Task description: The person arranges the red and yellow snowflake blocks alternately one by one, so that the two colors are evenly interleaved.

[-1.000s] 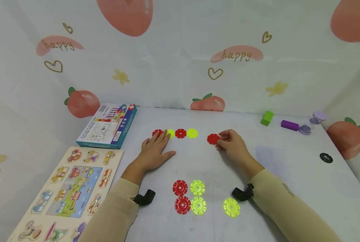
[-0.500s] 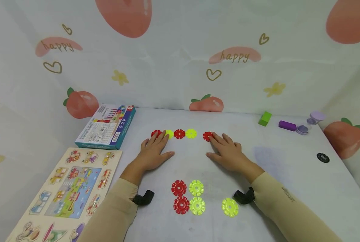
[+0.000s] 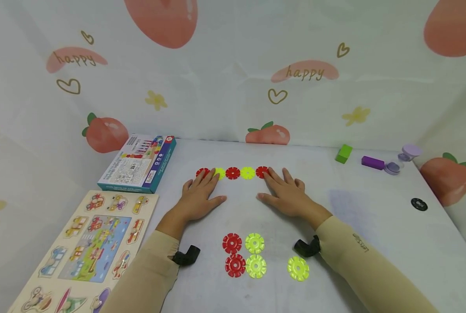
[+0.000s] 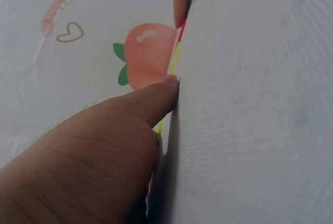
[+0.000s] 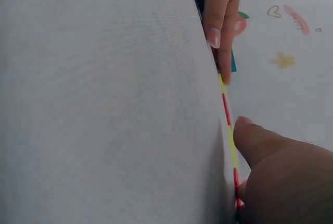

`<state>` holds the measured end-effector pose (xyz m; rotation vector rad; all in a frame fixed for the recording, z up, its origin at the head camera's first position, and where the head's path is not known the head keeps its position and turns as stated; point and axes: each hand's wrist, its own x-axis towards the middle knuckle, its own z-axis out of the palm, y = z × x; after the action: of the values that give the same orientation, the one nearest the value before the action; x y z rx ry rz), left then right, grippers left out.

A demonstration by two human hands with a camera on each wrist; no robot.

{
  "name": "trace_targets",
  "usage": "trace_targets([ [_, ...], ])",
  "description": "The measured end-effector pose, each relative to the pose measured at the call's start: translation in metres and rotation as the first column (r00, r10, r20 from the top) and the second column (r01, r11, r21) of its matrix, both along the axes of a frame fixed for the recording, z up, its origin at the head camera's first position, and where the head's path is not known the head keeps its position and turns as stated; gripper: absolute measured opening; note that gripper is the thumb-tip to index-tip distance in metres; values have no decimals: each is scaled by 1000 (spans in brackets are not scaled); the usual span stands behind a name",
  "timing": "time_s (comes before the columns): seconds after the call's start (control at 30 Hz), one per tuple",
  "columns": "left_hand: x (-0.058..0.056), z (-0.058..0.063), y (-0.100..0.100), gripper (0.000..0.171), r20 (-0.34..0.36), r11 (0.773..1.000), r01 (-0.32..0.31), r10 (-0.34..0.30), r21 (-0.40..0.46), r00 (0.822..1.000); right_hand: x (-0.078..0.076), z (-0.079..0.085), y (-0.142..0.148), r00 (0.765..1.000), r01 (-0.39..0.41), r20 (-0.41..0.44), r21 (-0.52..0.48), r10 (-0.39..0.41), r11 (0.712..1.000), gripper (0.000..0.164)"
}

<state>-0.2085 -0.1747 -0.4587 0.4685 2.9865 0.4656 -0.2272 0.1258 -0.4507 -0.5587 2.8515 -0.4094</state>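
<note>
A row of notched plastic discs, red and yellow in turn, lies flat across the far part of the table. At its left end my left hand [image 3: 195, 200] rests with spread fingers over a red disc [image 3: 201, 172] and a yellow disc [image 3: 219, 172], partly hiding both. The middle red disc [image 3: 233, 173] and the yellow disc [image 3: 248, 172] beside it are uncovered. My right hand [image 3: 287, 194] lies with straight fingers, its fingertips on the red disc [image 3: 261, 171] at the right end. In the right wrist view that red disc [image 5: 235, 178] shows edge-on near my right hand.
Nearer me lie two red discs [image 3: 235, 265] and two yellow discs [image 3: 255, 266], with another yellow disc [image 3: 297, 268] to their right. A puzzle board [image 3: 146, 226] and a box [image 3: 131, 174] stand left. Green block [image 3: 343, 154], purple block [image 3: 372, 163] and black disc [image 3: 419, 204] lie right.
My right hand has gone from pinching the end red disc to touching it with straight fingers. That disc has slid left up to the row. My left hand has stayed in place.
</note>
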Motion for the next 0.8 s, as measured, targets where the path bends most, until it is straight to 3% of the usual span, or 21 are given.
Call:
trace_targets([
  [0.63,-1,-3,0,86,-2,1000,-7,7,1,1000,1,0,3,1000,-17,-9,-68,17,998,86],
  [0.8,0,-3,0,86,1,1000,-4,4,8,1000,3,4,7,1000,-19,1,-178,19,984,85],
])
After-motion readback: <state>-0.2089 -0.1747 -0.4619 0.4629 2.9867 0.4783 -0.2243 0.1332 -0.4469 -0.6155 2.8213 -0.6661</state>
